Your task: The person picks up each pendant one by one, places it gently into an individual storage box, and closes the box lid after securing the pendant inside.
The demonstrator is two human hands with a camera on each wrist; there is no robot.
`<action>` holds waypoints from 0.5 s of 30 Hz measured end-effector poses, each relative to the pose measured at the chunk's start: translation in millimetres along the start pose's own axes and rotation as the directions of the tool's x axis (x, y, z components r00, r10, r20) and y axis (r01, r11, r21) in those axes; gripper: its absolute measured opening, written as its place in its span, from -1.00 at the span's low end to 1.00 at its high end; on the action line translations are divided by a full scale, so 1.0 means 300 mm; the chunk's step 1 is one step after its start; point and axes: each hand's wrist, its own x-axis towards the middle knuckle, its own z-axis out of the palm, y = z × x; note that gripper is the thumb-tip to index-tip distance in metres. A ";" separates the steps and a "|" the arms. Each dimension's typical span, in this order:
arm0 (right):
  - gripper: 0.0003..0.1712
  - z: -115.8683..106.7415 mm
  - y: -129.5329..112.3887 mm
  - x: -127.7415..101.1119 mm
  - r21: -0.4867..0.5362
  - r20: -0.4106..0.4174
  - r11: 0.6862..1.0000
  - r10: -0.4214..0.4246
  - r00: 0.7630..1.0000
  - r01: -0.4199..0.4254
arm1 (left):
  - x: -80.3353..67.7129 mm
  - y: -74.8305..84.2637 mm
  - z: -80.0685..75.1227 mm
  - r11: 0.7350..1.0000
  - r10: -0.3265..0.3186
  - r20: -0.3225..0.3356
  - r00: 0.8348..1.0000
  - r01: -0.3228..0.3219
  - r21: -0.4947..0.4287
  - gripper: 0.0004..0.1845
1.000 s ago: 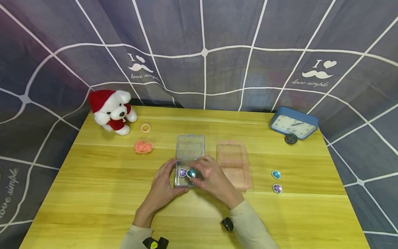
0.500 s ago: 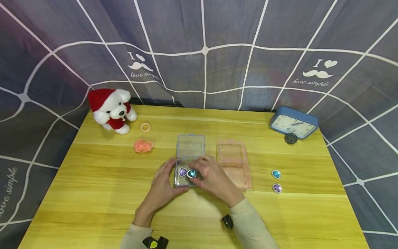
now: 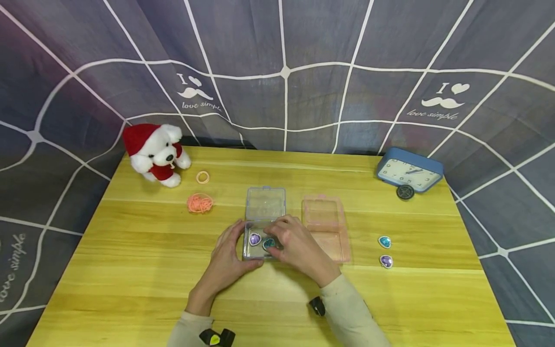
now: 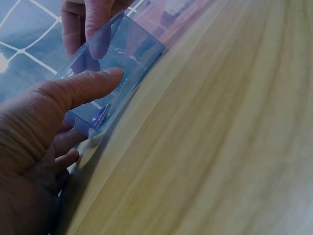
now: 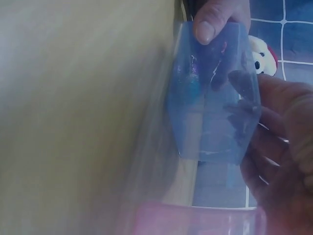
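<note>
A white plush dog (image 3: 161, 150) sits upper left, a blue rectangular clock (image 3: 409, 172) upper right. The right grip (image 3: 297, 246), fingers parted, hides part of an open pink plastic box (image 3: 333, 246) and a silver-edged teal gem (image 3: 268, 243) inside the clear bluish plastic box (image 3: 255, 252), held at centre by the left grip (image 3: 227, 258). The gem sits lower than before.

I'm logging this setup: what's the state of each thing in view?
Blue-tinted box, open, gripped by left hand
Pink box, open
Purple heart gem, in blue-tinted box
Teal gem, inside too, partly covered
Right hand, inside blue-tinted box
Blue gem, on table
Other purple gem, on table
Desk clock, standing
Black disc, by clock
Plush dog, sitting upright
Orange yarn, loosely heaped
Beige ring, lying flat
</note>
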 end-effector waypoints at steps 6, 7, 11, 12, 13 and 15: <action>-0.55 -0.004 0.001 -0.001 0.000 0.003 1.000 0.015 1.000 -0.015 | 0.004 0.003 0.001 1.000 -0.003 0.006 1.000 0.003 -0.001 0.18; -0.55 -0.004 0.001 -0.002 0.004 0.001 1.000 0.018 1.000 -0.018 | 0.004 0.004 0.001 1.000 -0.004 0.007 1.000 0.004 -0.002 0.18; -0.53 -0.008 -0.002 -0.004 0.043 -0.026 0.999 0.029 0.999 -0.028 | 0.004 0.006 0.000 1.000 -0.009 0.008 1.000 0.009 -0.009 0.18; -0.53 -0.009 -0.002 -0.004 0.057 -0.031 0.998 0.034 0.999 -0.032 | 0.004 0.005 0.000 1.000 -0.009 0.008 1.000 0.009 -0.011 0.18; -0.52 -0.010 -0.003 -0.005 0.074 -0.034 0.997 0.040 0.999 -0.037 | 0.004 0.005 0.000 1.000 -0.010 0.007 1.000 0.010 -0.014 0.18; -0.52 -0.014 -0.003 -0.009 0.106 -0.037 0.993 0.053 0.998 -0.049 | 0.003 0.004 0.000 1.000 -0.014 0.009 1.000 0.014 -0.016 0.19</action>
